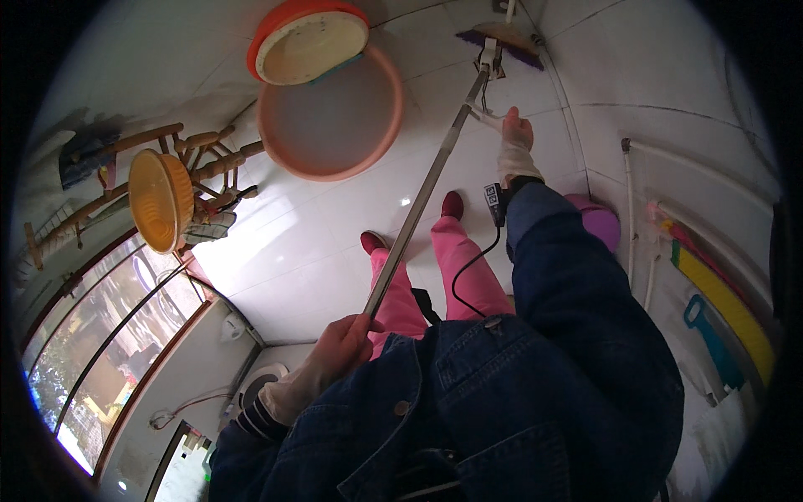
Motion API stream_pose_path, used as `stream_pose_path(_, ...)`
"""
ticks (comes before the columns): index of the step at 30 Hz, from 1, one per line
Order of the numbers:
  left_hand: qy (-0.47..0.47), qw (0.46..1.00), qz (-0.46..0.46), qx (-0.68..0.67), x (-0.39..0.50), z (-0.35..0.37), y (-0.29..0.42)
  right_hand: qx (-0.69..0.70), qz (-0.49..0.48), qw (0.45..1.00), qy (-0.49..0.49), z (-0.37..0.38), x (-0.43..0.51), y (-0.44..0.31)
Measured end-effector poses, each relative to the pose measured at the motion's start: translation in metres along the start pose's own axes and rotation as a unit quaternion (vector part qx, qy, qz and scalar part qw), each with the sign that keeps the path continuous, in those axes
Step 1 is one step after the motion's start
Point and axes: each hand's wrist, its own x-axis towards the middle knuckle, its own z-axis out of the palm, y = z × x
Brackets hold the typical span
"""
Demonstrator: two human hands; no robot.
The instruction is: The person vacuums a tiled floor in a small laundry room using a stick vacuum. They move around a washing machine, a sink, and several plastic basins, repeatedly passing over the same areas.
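My left hand (348, 344) is closed around the near end of a long metal mop pole (414, 226), which slants away up the picture. My right hand (518, 130) grips a pale lever or handle (487, 118) that joins the pole further along. At the pole's far end sits a white fitting (489, 53); the mop head there is too small and dark to make out. A broom head with dark purple bristles (509, 42) is just beyond it, by the wall.
A large pink basin (394, 132) stands on the tiled floor, a red-rimmed basin (254, 53) at its far edge. Wooden racks (216, 168) with a yellow basin (161, 201) are at left. A purple bucket (601, 227) and white pipes (630, 207) line the right wall.
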Motion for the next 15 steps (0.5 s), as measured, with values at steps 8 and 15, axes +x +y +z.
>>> stream_pose_path(8, -0.043, 0.999, 0.023, 0.005, 0.011, 0.008, 0.030, -0.063, 0.019, 0.996, -0.064, 0.006, -0.042, -0.021)
stream_pose_path(15, -0.016, 0.999, -0.026, 0.010, 0.021, 0.011, 0.037, -0.017, 0.037, 0.997, -0.073, 0.022, -0.058, -0.015)
